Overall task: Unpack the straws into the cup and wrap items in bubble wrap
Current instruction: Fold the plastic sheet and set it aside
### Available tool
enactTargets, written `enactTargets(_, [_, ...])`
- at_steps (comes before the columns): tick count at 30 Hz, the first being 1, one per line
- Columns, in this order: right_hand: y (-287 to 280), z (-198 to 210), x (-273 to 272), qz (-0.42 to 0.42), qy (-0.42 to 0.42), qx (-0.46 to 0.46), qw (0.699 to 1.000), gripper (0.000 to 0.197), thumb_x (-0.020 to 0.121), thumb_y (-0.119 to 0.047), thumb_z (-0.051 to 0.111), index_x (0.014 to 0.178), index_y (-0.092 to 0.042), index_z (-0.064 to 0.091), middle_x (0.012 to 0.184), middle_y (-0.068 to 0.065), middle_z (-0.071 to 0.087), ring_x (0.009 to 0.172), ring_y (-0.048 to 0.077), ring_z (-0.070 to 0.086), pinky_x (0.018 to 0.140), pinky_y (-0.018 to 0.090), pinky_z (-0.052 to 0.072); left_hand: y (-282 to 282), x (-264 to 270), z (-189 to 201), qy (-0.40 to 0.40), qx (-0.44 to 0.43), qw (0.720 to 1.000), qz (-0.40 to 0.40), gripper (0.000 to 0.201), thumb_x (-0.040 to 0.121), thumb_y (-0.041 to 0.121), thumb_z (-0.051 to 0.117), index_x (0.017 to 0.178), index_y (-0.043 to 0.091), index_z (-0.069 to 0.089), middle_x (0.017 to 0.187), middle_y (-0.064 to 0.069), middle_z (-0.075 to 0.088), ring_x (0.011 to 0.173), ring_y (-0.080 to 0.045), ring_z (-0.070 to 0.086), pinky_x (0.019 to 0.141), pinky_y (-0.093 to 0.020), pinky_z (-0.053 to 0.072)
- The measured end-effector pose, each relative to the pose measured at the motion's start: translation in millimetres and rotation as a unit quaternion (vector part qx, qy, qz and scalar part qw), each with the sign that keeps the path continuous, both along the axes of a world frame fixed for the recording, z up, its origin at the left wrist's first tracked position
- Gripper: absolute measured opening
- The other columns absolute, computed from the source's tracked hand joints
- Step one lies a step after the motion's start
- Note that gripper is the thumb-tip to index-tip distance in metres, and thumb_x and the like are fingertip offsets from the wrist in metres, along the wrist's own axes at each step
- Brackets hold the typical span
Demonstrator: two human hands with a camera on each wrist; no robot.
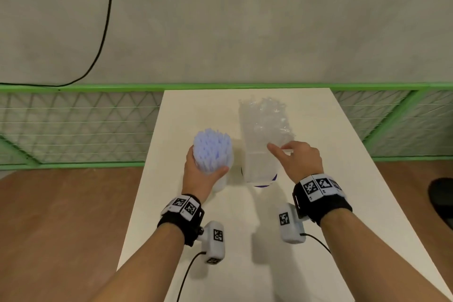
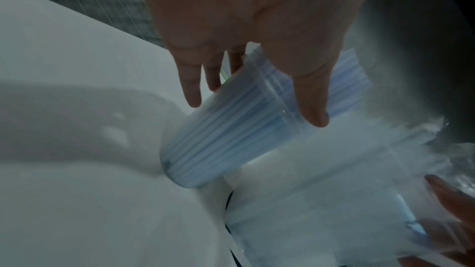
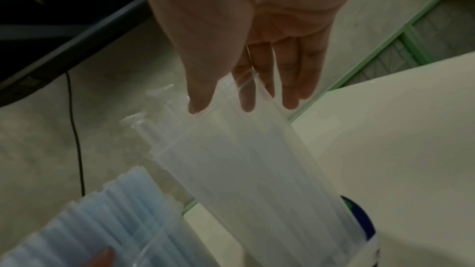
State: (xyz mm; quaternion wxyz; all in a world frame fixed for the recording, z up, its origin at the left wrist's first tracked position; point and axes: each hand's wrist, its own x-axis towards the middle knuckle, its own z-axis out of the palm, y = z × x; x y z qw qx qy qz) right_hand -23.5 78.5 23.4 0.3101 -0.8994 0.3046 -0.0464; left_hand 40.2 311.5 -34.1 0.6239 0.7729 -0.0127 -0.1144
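A clear cup (image 1: 215,171) packed with pale blue straws (image 1: 212,148) is at the table's middle left. My left hand (image 1: 207,162) grips it round the side. In the left wrist view the cup (image 2: 205,139) leans, its base on the table, with my left hand (image 2: 254,109) curled round it. To the right a tall translucent plastic bag (image 1: 259,154) stands upright. My right hand (image 1: 282,149) pinches its upper right side. In the right wrist view, thumb and fingers of my right hand (image 3: 223,107) hold the bag (image 3: 257,170). Crumpled clear plastic (image 1: 269,115) shows at its top.
A dark blue round rim (image 1: 263,184) shows under the bag's foot. The white table (image 1: 318,240) is narrow, with wooden floor on both sides. A green mesh fence (image 1: 73,125) runs behind it. A black cable (image 1: 105,32) hangs down the wall.
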Motion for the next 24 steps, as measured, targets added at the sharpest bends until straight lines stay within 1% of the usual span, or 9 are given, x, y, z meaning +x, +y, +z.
enactTargets(4, [-14.7, 5.9, -18.7, 0.023, -0.004, -0.040, 0.999, 0.057, 0.081, -0.069, 0.057, 0.097, -0.015, 0.072, 0.105, 0.002, 0.073, 0.103, 0.026, 0.063, 0.079, 0.031, 0.043, -3.3, -6.9, 1.6, 0.001, -0.003, 1.000, -0.021, 0.098, 0.069, 0.026, 0.090, 0.145, 0.037, 0.029, 0.143, 0.016, 0.044, 0.130, -0.006, 0.044, 0.110, -0.031, 0.037])
enactTargets(9, [-42.2, 6.9, -61.8, 0.004, -0.002, -0.068, 0.998, 0.053, 0.078, -0.068, 0.060, 0.088, -0.016, 0.070, 0.097, 0.000, 0.073, 0.095, 0.024, 0.065, 0.072, 0.027, 0.036, -15.1, -20.9, 3.1, -0.003, -0.006, 0.999, -0.049, 0.086, 0.073, 0.023, 0.087, 0.132, 0.048, 0.029, 0.129, 0.027, 0.047, 0.111, 0.018, 0.044, 0.099, -0.021, 0.035])
enactTargets(11, [-53.5, 5.8, -79.9, -0.028, -0.037, -0.046, 0.998, 0.049, 0.073, -0.065, 0.068, 0.084, -0.017, 0.063, 0.087, -0.001, 0.069, 0.089, 0.023, 0.064, 0.071, 0.029, 0.038, -21.0, -25.1, 2.0, 0.001, 0.001, 0.999, -0.047, 0.088, 0.072, 0.026, 0.087, 0.134, 0.048, 0.028, 0.133, 0.023, 0.046, 0.117, 0.007, 0.047, 0.101, -0.024, 0.036])
enactTargets(12, [-57.4, 4.8, -87.8, -0.045, -0.059, -0.020, 0.997, 0.052, 0.070, -0.062, 0.074, 0.088, -0.016, 0.058, 0.086, -0.001, 0.066, 0.087, 0.023, 0.064, 0.070, 0.030, 0.040, -23.3, -26.9, 1.1, 0.005, 0.004, 0.999, -0.043, 0.091, 0.071, 0.027, 0.088, 0.136, 0.047, 0.027, 0.136, 0.020, 0.046, 0.120, 0.000, 0.046, 0.101, -0.026, 0.037])
enactTargets(14, [-63.1, 1.3, -97.7, -0.059, -0.095, 0.047, 0.993, 0.064, 0.065, -0.055, 0.081, 0.106, -0.016, 0.049, 0.104, 0.000, 0.061, 0.095, 0.022, 0.062, 0.075, 0.031, 0.044, -29.0, -30.3, 0.3, 0.012, 0.007, 1.000, -0.027, 0.094, 0.069, 0.028, 0.089, 0.136, 0.045, 0.024, 0.137, 0.014, 0.044, 0.120, -0.007, 0.047, 0.098, -0.029, 0.040])
enactTargets(16, [-63.1, -6.1, -99.9, -0.048, -0.117, 0.099, 0.987, 0.081, 0.066, -0.054, 0.081, 0.129, -0.021, 0.042, 0.130, -0.002, 0.053, 0.109, 0.023, 0.059, 0.087, 0.033, 0.047, -34.5, -32.3, -1.7, 0.015, 0.014, 1.000, -0.011, 0.095, 0.068, 0.029, 0.090, 0.135, 0.043, 0.024, 0.135, 0.010, 0.045, 0.116, -0.011, 0.049, 0.095, -0.030, 0.042])
enactTargets(18, [-60.1, -15.9, -97.9, -0.026, -0.134, 0.108, 0.985, 0.089, 0.070, -0.058, 0.075, 0.143, -0.026, 0.036, 0.142, -0.004, 0.049, 0.120, 0.023, 0.055, 0.097, 0.034, 0.046, -39.4, -33.5, -3.7, 0.016, 0.019, 1.000, -0.002, 0.097, 0.067, 0.031, 0.090, 0.138, 0.040, 0.024, 0.134, 0.009, 0.045, 0.117, -0.011, 0.049, 0.096, -0.031, 0.043])
enactTargets(21, [-55.3, -24.4, -87.2, -0.015, -0.153, 0.125, 0.980, 0.089, 0.076, -0.056, 0.071, 0.151, -0.031, 0.028, 0.146, -0.001, 0.048, 0.129, 0.022, 0.051, 0.097, 0.025, 0.040, -47.4, -28.5, -5.3, 0.015, 0.019, 1.000, 0.005, 0.094, 0.068, 0.031, 0.090, 0.136, 0.039, 0.026, 0.134, 0.011, 0.048, 0.117, -0.011, 0.051, 0.096, -0.031, 0.043])
enactTargets(24, [-57.9, -24.7, -62.9, -0.009, -0.154, 0.137, 0.978, 0.087, 0.081, -0.053, 0.068, 0.153, -0.035, 0.021, 0.150, -0.001, 0.043, 0.131, 0.022, 0.048, 0.097, 0.023, 0.036, -58.7, -10.4, -4.0, 0.017, 0.024, 1.000, 0.001, 0.090, 0.069, 0.030, 0.089, 0.133, 0.040, 0.027, 0.131, 0.011, 0.049, 0.114, -0.012, 0.052, 0.094, -0.030, 0.043])
